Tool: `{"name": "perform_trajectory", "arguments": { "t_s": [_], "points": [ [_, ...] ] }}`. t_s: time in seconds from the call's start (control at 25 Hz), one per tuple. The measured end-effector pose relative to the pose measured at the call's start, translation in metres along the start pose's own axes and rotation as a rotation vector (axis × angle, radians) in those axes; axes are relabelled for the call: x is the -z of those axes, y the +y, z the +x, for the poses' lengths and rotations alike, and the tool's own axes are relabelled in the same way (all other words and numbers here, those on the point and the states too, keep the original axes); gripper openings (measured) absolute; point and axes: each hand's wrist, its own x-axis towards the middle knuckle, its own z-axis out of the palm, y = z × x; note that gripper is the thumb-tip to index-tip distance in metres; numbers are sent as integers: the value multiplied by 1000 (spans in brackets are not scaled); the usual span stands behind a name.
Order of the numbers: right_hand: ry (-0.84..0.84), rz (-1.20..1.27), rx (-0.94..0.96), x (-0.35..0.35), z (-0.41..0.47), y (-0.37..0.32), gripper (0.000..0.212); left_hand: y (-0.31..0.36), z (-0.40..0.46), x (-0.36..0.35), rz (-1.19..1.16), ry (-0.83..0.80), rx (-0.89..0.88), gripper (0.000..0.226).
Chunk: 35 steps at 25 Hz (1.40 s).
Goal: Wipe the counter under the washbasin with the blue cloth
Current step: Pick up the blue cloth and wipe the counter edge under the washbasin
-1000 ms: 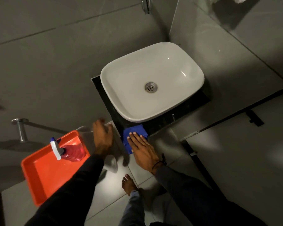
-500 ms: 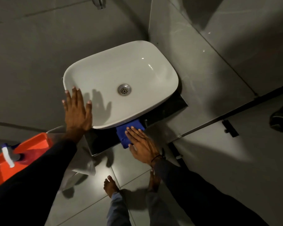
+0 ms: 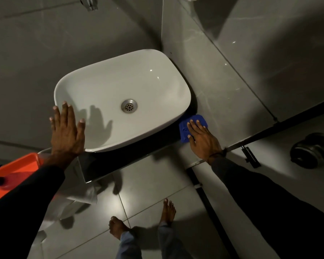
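A white washbasin [image 3: 108, 85] sits on a dark counter [image 3: 131, 157] fixed in a corner of grey walls. The blue cloth [image 3: 184, 130] lies on the counter at the basin's right front corner. My right hand [image 3: 202, 137] presses flat on the cloth, fingers spread, covering most of it. My left hand [image 3: 66, 131] rests flat against the basin's left rim, fingers apart, holding nothing. The counter under the basin is in deep shadow.
An orange tray [image 3: 17, 169] with a spray bottle stands at the left, partly behind my left sleeve. A tap [image 3: 88, 3] juts out at the top. A white bag [image 3: 82, 195] hangs under the counter. My bare feet [image 3: 118, 227] stand on floor tiles. A dark round fixture [image 3: 312, 150] is at right.
My right hand slid the blue cloth along the counter's front edge from the left to the right corner. My left hand left the tray side and settled on the basin's left rim.
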Motion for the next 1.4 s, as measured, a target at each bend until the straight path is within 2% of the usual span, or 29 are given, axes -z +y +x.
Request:
{"name": "perform_trajectory", "arguments": {
  "t_s": [0.2,0.28,0.4,0.56,0.6,0.68,0.76,0.84,0.92,1.04,1.08,1.16,1.24,1.4],
  "points": [
    [-16,21,-35,-20,-22,-62,63,-5,0,1,-44,-3,0,71],
    [-21,49,19,-33,-36,-101,65,-6,-2,2,-78,8,5,70],
    [-73,62,111,-55,-56,-171,71,-14,-21,6,-289,-8,98,68],
    [-143,96,261,-79,-74,-285,77,-70,-86,9,-416,-34,227,61],
    [-172,62,290,-84,-78,-310,80,-84,-102,8,-492,-64,309,60],
    [-224,-15,320,-91,-84,-352,85,-101,-133,8,-864,-175,583,54],
    [-251,-34,332,-89,-82,-370,87,-103,-151,6,-1141,-398,811,51],
    [-226,13,340,-81,-80,-374,79,-98,-160,2,-1214,-541,800,49],
    [-110,216,208,-70,-79,-369,60,-85,-158,-1,-1236,-520,789,43],
    [93,597,-321,-60,-74,-360,39,-74,-154,-6,-1159,-472,818,36],
    [60,719,-487,-59,-70,-355,41,-74,-153,-8,-1137,-473,832,34],
    [-148,990,-669,-60,-60,-347,43,-75,-156,-13,-1123,-473,865,23],
    [-372,1142,-697,-62,-58,-349,42,-73,-164,-11,-1083,-478,901,7],
    [-489,1099,-634,-78,-73,-370,35,-90,-186,4,-1130,-467,1005,13]
  ]
}}
